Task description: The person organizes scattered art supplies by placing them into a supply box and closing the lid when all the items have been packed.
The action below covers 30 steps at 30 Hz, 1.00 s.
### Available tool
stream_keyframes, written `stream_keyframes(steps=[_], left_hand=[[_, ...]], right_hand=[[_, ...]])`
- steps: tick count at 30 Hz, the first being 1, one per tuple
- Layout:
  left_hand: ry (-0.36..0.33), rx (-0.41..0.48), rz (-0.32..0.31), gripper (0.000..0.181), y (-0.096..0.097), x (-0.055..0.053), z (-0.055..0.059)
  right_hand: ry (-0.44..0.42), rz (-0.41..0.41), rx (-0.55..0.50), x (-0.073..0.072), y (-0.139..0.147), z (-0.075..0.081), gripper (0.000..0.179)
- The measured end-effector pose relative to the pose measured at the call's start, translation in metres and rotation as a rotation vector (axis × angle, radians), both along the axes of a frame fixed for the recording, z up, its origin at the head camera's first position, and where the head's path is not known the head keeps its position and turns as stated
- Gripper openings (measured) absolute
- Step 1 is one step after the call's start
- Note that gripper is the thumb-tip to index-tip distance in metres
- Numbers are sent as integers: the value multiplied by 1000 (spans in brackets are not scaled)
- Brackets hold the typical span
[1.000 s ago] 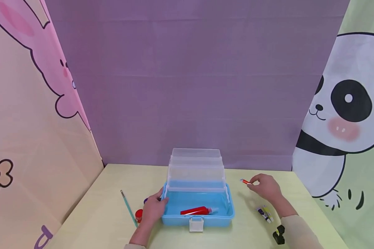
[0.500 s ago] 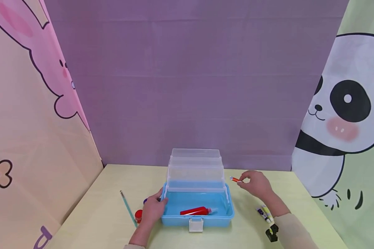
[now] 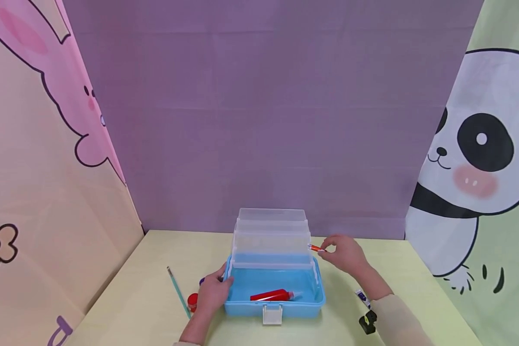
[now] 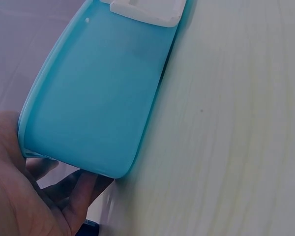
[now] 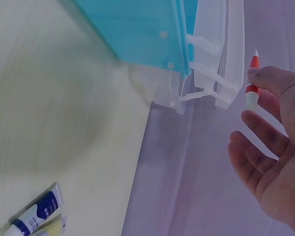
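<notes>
A light blue storage box (image 3: 294, 310) with a white front latch (image 3: 272, 315) stands open on the table. Its clear tiered trays (image 3: 271, 242) are raised at the back. My left hand (image 3: 213, 291) grips the box's left wall, thumb over the rim and fingers outside, as the left wrist view also shows. My right hand (image 3: 345, 255) pinches a small orange-and-white paint tube (image 5: 252, 89) between thumb and index finger. It holds the tube in the air beside the right edge of the trays. Inside the box lies a red tube (image 3: 270, 295) with a clear tip.
Left of the box are a teal pencil (image 3: 178, 291) and a small red-lidded pot (image 3: 192, 302). On the right lie a blue-and-white paint tube (image 3: 362, 298), a yellowish tube (image 5: 54, 227) and a small black object (image 3: 367, 322). A purple curtain (image 3: 259, 120) hangs behind the table.
My right hand has carried the orange paint tube leftward, from above the table's right side to the edge of the trays. The left hand keeps its grip on the box.
</notes>
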<state>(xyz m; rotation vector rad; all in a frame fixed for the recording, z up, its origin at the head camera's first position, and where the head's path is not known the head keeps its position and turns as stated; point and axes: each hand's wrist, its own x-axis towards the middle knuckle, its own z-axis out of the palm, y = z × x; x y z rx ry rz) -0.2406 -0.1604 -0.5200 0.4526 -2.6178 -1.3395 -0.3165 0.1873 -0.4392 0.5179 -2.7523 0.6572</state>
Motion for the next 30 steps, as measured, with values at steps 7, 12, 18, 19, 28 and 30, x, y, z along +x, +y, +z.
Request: stream_keyframes(steps=[7,12,18,19,28,30], left_hand=[[0,8,6,56,-2,-1,-3],[-38,16,14,58,-2,-2,-5],[-58,22,18,59,-2,-1,-4],[-58,22,18,60,-2,-1,-4],[-30,21,9,59,-1,0,-3],[-18,15,5,58,-2,0,-2]], right_hand=[[-21,-7,1,2,-17,4,8],[-36,7,-10,3,-27,3,7],[-33,23,0,-1,-36,3,10],[-34,25,1,-1,-38,4,10],[-41,42,-11,-5,-48,6,11],[-32,47,-9,-6,-49,5,12]])
